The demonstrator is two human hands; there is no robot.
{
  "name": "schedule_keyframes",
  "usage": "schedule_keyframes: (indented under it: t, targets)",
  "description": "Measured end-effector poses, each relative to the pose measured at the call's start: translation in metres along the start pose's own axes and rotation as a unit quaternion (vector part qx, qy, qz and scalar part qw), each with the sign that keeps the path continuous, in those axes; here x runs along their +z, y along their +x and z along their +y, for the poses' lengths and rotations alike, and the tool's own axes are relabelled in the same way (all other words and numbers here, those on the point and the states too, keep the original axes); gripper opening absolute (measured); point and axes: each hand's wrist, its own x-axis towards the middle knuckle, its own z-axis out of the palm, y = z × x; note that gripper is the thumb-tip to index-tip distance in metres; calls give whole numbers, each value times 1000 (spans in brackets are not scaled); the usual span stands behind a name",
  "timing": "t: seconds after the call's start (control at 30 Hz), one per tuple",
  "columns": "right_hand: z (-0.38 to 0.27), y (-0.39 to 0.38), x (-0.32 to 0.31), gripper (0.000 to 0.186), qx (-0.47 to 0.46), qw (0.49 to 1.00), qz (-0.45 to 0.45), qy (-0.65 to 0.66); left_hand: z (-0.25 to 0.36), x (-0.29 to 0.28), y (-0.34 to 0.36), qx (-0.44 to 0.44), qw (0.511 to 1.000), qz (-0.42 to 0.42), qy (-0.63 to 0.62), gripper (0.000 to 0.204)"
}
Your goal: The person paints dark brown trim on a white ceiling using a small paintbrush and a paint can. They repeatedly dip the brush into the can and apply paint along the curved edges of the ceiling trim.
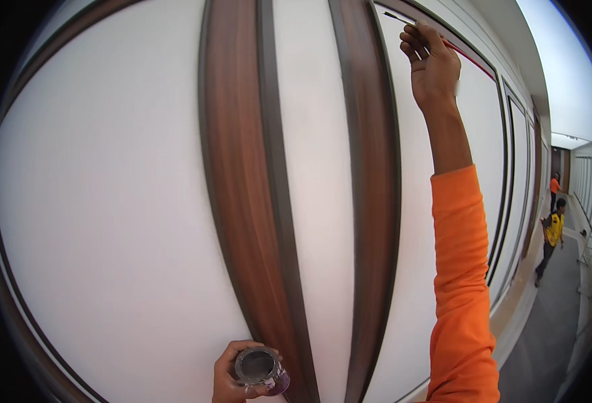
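My right hand (432, 64) is raised high at the upper right, its fingers pinched round a thin paintbrush (469, 57) with a red handle. The brush's dark tip (391, 15) points left, close to the dark border at the top of a white wall panel (437, 134); whether it touches cannot be told. Low in the middle, my left hand (232, 373) is wrapped round a small open paint can (279, 383). Its rim is smeared grey, and dark grey paint seems to lie inside. The can is held roughly upright in front of the wall.
Brown wood-grain strips (235, 148) with dark edging run up the wall between white panels (108, 188). To the right a corridor floor (544, 322) stretches away. A person in a yellow vest (554, 232) and another in orange (555, 187) are there, near a white metal frame (591, 201).
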Motion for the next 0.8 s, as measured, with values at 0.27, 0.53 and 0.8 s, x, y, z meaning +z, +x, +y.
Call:
schedule_keyframes:
  t: [0.27,0.53,0.8]
  targets:
    - [36,99,11,17,-84,996,7,-9,-34,7,-10,35,995,64,61,89]
    - [49,148,43,21,-85,988,39,-125,-41,15,-9,47,989,108,93,88]
    - [58,164,66,21,-64,986,58,-142,-43,11,-3,43,985,122,110,86]
